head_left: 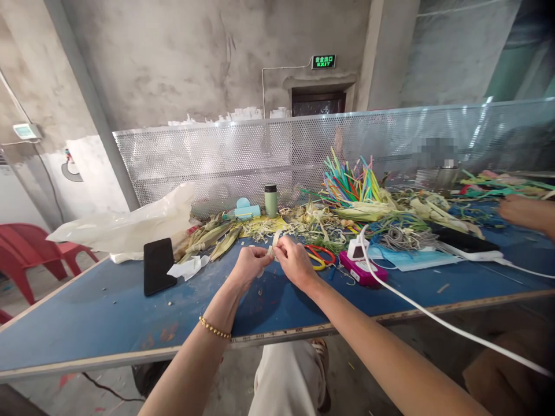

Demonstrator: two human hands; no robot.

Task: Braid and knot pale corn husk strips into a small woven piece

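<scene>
My left hand [250,264] and my right hand [296,262] meet above the blue table [108,312], near its front edge. Both pinch a pale strip of corn husk [274,240] that stands up between the fingertips. A bead bracelet [214,329] circles my left wrist. Just behind my right hand lie red and yellow scissors [319,256]. A heap of corn husks [212,236] lies beyond my left hand.
A black phone [157,265] and crumpled tissue [188,267] lie at left, with a white plastic bag [130,225] behind. A green flask [270,200], coloured strips [349,179], a pink power strip [363,270] with a white cable [433,315]. Another person's hand [522,211] rests far right. Perforated metal screen [217,156] at back.
</scene>
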